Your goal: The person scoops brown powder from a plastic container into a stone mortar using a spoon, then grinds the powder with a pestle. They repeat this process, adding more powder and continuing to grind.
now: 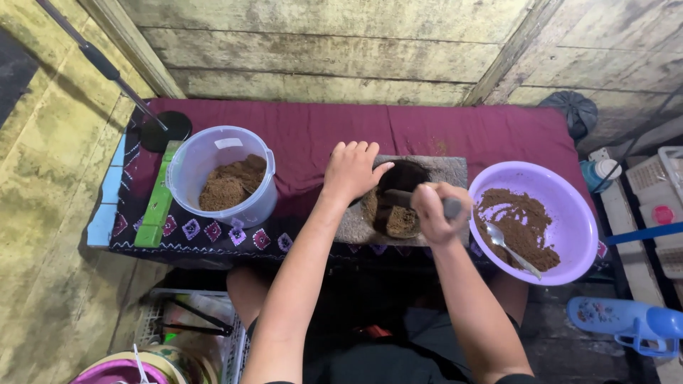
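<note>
Maroon cloth — perhaps pestle in right hand

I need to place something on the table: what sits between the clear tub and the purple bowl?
In the head view, the stone mortar lies between the clear tub and purple bowl. The left hand steadies it; the right hand grips a pestle.

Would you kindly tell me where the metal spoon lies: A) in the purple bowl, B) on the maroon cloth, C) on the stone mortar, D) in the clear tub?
A: the spoon rests on the brown powder inside the purple bowl, beside the right hand.
</note>
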